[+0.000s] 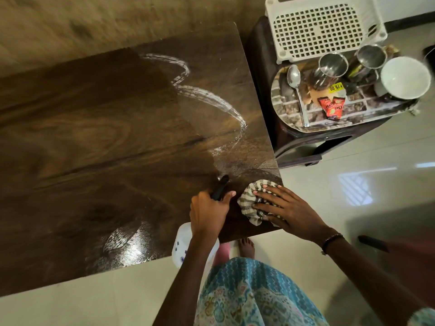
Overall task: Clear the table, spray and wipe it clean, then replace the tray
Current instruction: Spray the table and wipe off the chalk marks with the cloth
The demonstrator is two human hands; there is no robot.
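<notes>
Your left hand (208,214) gripped the black trigger head of the white spray bottle (182,245), fingers curled round it, nozzle aimed over the dark wooden table (94,137). A wet, foamy streak (211,100) curved across the table's right part. Your right hand (284,208) lay with fingers spread flat, pressing the striped cloth (249,201) onto the table near its front right corner. The tray (292,114), carrying a spoon (295,85), two steel cups (332,67), a white bowl (404,77) and red sachets (330,108), sat on a dark stool (294,144) just beside the table.
</notes>
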